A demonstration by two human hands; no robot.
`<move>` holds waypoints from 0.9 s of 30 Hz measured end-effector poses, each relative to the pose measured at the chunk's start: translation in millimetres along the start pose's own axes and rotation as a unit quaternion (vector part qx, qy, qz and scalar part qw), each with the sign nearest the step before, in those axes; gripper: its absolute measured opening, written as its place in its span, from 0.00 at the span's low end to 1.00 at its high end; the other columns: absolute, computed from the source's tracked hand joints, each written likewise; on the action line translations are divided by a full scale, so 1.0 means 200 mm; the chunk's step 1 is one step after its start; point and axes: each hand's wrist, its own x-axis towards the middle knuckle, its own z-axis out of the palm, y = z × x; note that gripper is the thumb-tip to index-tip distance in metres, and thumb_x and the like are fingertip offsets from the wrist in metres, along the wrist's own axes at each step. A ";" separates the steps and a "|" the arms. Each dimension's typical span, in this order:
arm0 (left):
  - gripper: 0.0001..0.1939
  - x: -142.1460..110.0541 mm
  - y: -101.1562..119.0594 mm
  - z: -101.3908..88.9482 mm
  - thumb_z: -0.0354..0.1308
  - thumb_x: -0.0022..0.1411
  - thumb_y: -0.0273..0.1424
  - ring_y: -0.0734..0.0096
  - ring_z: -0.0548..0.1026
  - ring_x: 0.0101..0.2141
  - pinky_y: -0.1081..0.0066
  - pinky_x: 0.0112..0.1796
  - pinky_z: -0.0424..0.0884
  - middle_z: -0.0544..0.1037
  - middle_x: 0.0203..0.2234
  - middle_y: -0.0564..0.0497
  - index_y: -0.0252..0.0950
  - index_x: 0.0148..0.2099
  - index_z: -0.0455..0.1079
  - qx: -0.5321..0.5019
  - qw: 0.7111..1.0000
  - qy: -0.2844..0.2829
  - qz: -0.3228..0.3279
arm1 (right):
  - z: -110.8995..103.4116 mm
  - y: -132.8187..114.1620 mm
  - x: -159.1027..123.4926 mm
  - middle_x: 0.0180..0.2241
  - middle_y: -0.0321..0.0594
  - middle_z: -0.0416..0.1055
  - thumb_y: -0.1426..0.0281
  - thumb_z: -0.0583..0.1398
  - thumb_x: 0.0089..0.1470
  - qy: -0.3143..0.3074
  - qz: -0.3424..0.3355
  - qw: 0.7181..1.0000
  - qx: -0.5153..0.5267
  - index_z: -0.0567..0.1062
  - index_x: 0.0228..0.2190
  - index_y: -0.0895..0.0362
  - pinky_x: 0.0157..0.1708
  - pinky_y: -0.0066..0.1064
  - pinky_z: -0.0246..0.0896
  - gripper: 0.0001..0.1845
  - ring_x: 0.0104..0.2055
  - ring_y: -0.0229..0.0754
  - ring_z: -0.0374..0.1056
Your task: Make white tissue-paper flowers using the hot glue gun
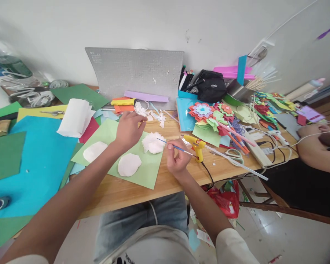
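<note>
My left hand [130,129] hovers over the far edge of a light green paper sheet [145,179], thumb apart from the fingers, which reach toward crumpled white paper scraps [161,119]. Whether the fingertips touch the scraps, I cannot tell. Between the fingers of my right hand [178,157] is a thin blue stick [178,148] with a pale end. Its dark tip lies over a ruffled white paper piece [153,143] on the green sheet. Two flat, rounded white paper pieces, one nearer [129,165] and one farther left [95,151], rest on the same sheet.
A yellow glue gun [195,146] with a glue stick stands right of my right hand, near scissors [234,157]. Layered paper flowers [202,110] lie behind. A grey cutting mat [137,73] leans on the wall. Another person's arm [316,146] rests at right.
</note>
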 end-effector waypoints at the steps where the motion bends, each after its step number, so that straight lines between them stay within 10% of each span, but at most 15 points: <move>1: 0.15 0.06 0.01 0.02 0.48 0.65 0.31 0.56 0.69 0.43 0.59 0.46 0.64 0.79 0.37 0.45 0.37 0.42 0.77 0.008 0.999 -0.038 0.024 | -0.01 0.00 0.00 0.28 0.39 0.70 0.72 0.54 0.58 0.022 0.004 1.000 -0.001 0.71 0.34 0.54 0.33 0.37 0.64 0.06 0.31 0.42 0.68; 5: 0.13 0.27 0.03 0.17 0.51 0.61 0.28 0.56 0.72 0.43 0.64 0.40 0.66 0.79 0.37 0.43 0.35 0.39 0.79 0.041 0.980 -0.172 0.088 | -0.03 0.03 -0.01 0.26 0.38 0.68 0.72 0.54 0.58 0.075 0.017 0.997 -0.016 0.71 0.34 0.55 0.33 0.37 0.64 0.06 0.30 0.42 0.67; 13: 0.16 0.41 -0.01 0.42 0.51 0.59 0.26 0.62 0.73 0.42 0.68 0.42 0.66 0.79 0.38 0.45 0.37 0.45 0.77 0.020 0.958 -0.235 0.163 | -0.03 0.06 0.00 0.25 0.38 0.67 0.69 0.53 0.59 0.094 0.053 0.994 -0.033 0.71 0.33 0.54 0.32 0.36 0.65 0.07 0.27 0.41 0.65; 27: 0.14 0.43 0.07 0.35 0.50 0.56 0.21 0.58 0.71 0.42 0.65 0.40 0.65 0.74 0.37 0.40 0.35 0.38 0.76 0.083 0.917 -0.279 0.273 | -0.03 0.05 0.01 0.25 0.38 0.68 0.71 0.54 0.58 0.107 0.043 0.993 -0.023 0.72 0.34 0.54 0.31 0.36 0.64 0.07 0.27 0.41 0.65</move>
